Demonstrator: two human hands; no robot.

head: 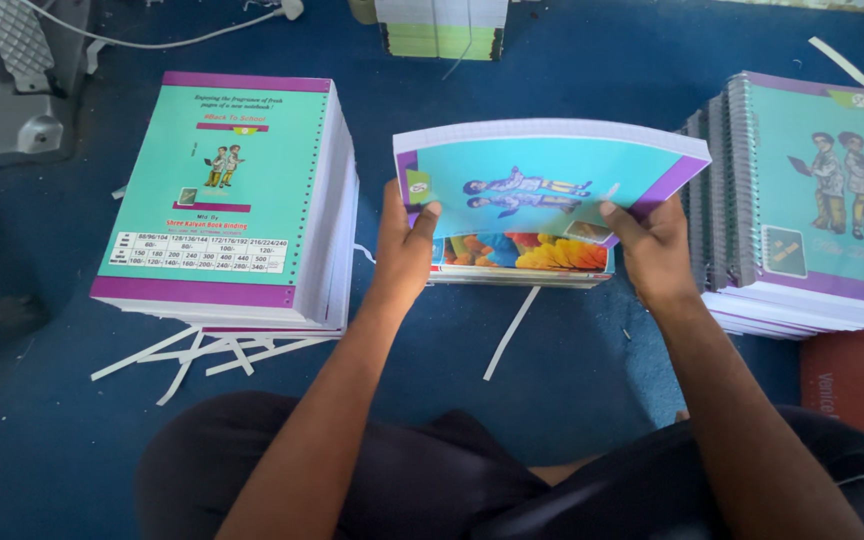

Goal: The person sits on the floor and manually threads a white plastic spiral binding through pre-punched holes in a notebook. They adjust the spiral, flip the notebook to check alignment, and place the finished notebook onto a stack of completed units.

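I hold an unbound notebook block (542,180) with a teal and purple cover, raised and tilted above the blue floor. My left hand (404,240) grips its left edge, thumb on the cover. My right hand (652,245) grips its right edge near the purple corner. Beneath it lies another book with a colourful orange and red cover (522,258). To the left stands a tall stack of unbound teal-covered notebooks (227,195) with punched holes along one edge. To the right sits a stack of spiral-bound notebooks (812,200) with the same teal cover.
White paper strips (202,355) lie scattered under the left stack, and one strip (510,335) lies near the middle. A grey machine (7,85) stands at top left. More stacked paper (442,28) sits at the top. A red book (847,385) lies at right. My dark-clothed legs (432,480) fill the bottom.
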